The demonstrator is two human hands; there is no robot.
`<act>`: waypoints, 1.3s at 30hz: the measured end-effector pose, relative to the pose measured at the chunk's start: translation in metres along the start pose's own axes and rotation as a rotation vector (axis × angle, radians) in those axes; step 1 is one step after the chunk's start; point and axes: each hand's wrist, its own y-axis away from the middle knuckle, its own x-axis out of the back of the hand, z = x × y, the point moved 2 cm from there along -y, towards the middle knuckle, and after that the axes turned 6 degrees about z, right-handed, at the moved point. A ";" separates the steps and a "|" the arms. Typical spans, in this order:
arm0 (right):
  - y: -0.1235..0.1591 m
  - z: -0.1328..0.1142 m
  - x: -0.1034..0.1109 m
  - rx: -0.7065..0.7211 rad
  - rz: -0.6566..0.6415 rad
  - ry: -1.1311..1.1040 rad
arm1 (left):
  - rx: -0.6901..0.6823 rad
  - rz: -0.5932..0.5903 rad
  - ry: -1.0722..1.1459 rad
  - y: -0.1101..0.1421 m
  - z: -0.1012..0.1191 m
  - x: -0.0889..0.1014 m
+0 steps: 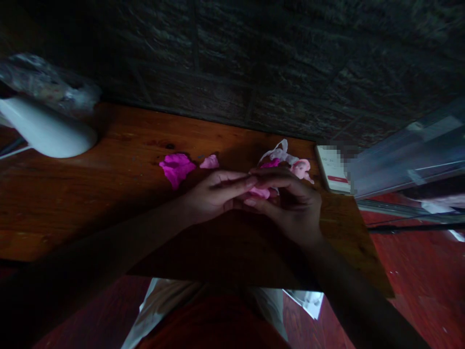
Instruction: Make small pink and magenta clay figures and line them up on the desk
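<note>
Above the wooden table, my left hand (214,194) and my right hand (296,203) meet fingertip to fingertip. Between them is a small light pink clay-like lump (260,193), pinched by the thumbs and fingers of both hands and partly covered by them. Just left of my left hand lie a bright magenta clay-like piece (177,168) with ragged edges and a small pale pink piece (209,162). Behind my right hand are another magenta piece (271,163), a whitish crumpled strip (285,154) and a pale pink folded piece (301,168).
A phone (332,169) with a lit screen lies at the table's right end, beside a translucent panel (407,150). At the left stand a white lamp-like object (60,133) and crumpled clear plastic (54,87). A dark stone-patterned wall (225,63) rises behind the wooden table (123,145).
</note>
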 end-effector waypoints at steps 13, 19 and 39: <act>-0.005 -0.005 0.016 0.302 -0.070 0.329 | 0.084 -0.027 0.138 0.000 -0.004 0.005; -0.002 -0.005 0.011 0.328 -0.059 0.400 | 0.026 0.052 0.043 -0.002 -0.007 0.005; -0.005 -0.009 0.006 0.290 -0.147 0.475 | 0.029 0.130 0.063 -0.002 -0.004 0.004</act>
